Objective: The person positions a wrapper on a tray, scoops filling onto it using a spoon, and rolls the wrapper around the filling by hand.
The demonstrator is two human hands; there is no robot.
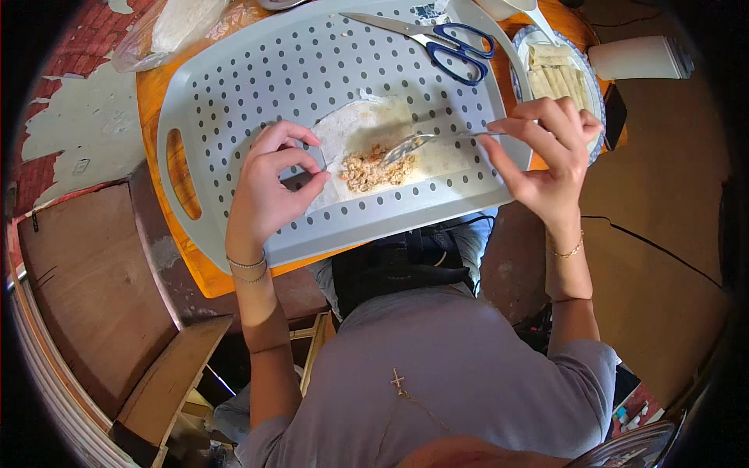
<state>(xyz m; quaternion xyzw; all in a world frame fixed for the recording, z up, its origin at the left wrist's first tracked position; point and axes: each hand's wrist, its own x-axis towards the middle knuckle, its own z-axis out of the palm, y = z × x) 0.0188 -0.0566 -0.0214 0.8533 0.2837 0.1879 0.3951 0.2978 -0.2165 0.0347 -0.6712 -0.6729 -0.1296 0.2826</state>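
Observation:
My right hand (544, 146) holds a metal spoon (409, 146) by its handle, between thumb and fingers. The spoon's bowl rests at a mound of chopped filling (374, 171). That filling lies on a thin, pale wrapper sheet (357, 126), spread on a grey tray with dark dots (257, 76). At the wrapper's left edge is my left hand (281, 169), its thumb and index finger bent towards each other; whether they pinch the edge cannot be told. Scissors with blue handles (433, 44) lie at the tray's far side, blades pointing left.
Right of the tray, a blue-rimmed plate (598, 111) holds several rolled wrappers (559, 79). A white-handled vessel (541, 23) stands at the plate's far edge. A plastic bag with white contents (181, 29) lies at the far left of the wooden table (210, 281). A pale container (635, 58) is beyond the plate.

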